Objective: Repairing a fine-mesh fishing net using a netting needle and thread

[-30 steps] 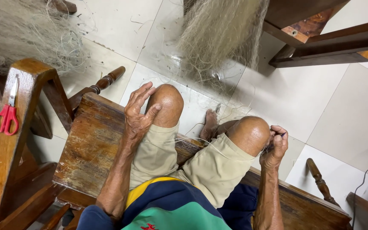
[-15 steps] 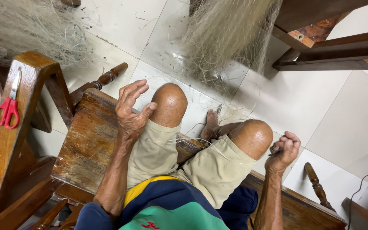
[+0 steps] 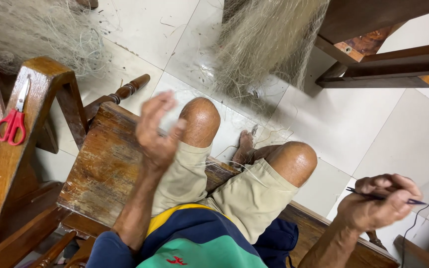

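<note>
My left hand (image 3: 157, 131) hovers over my left knee, fingers spread and blurred, with thin pale line running across it. Out to the right, my right hand (image 3: 379, 201) is closed on a thin dark netting needle (image 3: 386, 197), level with the bench edge. Fine clear line (image 3: 224, 166) stretches across my lap between the hands. A bundle of pale fishing net (image 3: 266, 42) hangs down in front of my knees onto the tiled floor. I sit on a worn wooden bench (image 3: 103, 168).
Red-handled scissors (image 3: 12, 121) hang on a wooden frame (image 3: 31, 129) at the left. More net (image 3: 31, 32) is heaped at the top left. Dark wooden furniture (image 3: 388, 54) stands at the top right. A thin black cord (image 3: 425, 208) lies on the tiles at the right.
My right hand has pulled away from the right knee, out to the right and lower, drawing the line with the needle. My left hand has lifted slightly off the knee.
</note>
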